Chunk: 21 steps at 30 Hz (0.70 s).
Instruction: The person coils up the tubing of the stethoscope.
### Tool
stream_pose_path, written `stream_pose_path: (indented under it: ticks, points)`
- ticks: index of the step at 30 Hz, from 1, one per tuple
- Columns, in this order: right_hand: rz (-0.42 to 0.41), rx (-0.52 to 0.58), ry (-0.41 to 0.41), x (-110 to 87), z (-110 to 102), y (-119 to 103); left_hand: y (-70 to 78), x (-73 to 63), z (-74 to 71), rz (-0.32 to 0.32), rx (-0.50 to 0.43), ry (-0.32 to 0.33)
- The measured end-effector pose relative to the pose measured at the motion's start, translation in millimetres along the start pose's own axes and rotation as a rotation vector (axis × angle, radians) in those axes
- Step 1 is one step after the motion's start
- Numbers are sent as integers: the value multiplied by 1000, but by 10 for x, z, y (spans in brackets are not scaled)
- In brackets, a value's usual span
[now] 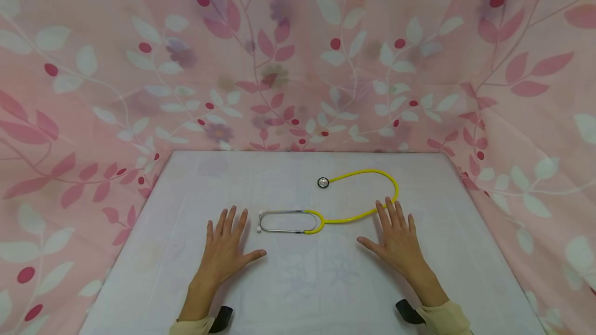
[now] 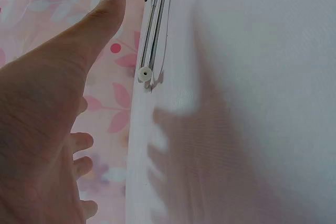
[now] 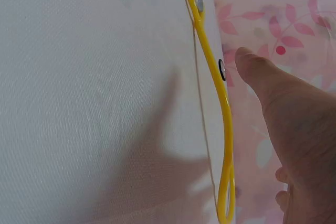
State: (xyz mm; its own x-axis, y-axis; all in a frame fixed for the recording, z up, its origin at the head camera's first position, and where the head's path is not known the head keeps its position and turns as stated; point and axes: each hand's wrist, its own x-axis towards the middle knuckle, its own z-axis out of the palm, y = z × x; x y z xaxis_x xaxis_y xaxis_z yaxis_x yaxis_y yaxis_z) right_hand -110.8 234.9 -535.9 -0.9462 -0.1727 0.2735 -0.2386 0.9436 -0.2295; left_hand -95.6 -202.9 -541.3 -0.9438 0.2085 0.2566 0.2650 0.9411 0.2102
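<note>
A stethoscope with yellow tubing (image 1: 348, 221) lies on the white table, its metal ear tubes (image 1: 281, 211) pointing left and its round chest piece (image 1: 323, 183) farther back. The tubing curves round on the right side. My left hand (image 1: 226, 252) is spread over the table, left of the white ear tips (image 2: 145, 73), and holds nothing. With fingers spread, my right hand (image 1: 399, 244) hovers by the tubing's right-hand bend; its fingertips overlap the tubing in the head view. The right wrist view shows the yellow tubing (image 3: 224, 124) beside the thumb, apart from it. Both hands cast shadows on the cloth.
A white cloth covers the table (image 1: 298, 293). Pink leaf-patterned fabric (image 1: 298, 66) hangs behind the table and along both sides. Black wrist devices (image 1: 410, 311) sit below both wrists, near the light yellow sleeves (image 1: 444, 317).
</note>
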Motion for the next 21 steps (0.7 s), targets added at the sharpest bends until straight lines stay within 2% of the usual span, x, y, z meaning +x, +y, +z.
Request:
stream_pose_path:
  ticks: [5,10,13,21]
  points:
    - [-11,-18,-14,34,20,-23,39,82,27,30,-56,-5]
    - [-46,-23,-37,123,29,-90,138,251,65,97,-105,-10]
    - [-62,-30,-61,186,50,-149,203,363,95,129,-126,-48]
    - [-120,-72,-122,327,192,-364,325,616,223,206,-147,-197]
